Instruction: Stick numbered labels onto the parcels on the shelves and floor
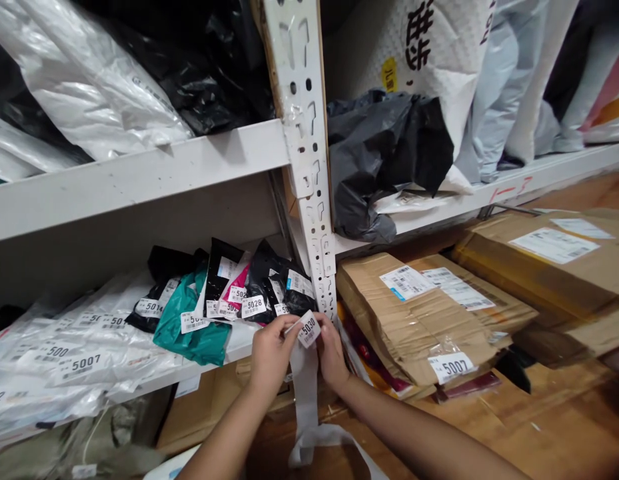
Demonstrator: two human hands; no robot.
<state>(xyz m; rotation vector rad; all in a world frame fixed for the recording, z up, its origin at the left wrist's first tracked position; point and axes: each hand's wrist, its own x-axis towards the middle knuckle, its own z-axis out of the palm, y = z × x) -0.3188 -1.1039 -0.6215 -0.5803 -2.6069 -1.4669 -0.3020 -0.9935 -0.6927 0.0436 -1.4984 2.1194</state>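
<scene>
Now | left hand [270,352], right hand [332,350]: fingers pinching label 5030 [308,329] | backing strip [305,393] hangs below | beside shelf post [309,160]

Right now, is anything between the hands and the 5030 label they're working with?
Nothing visible. The left hand and right hand both pinch the 5030 label directly, at the top of a white backing strip, just in front of the shelf post and the numbered parcels.
</scene>
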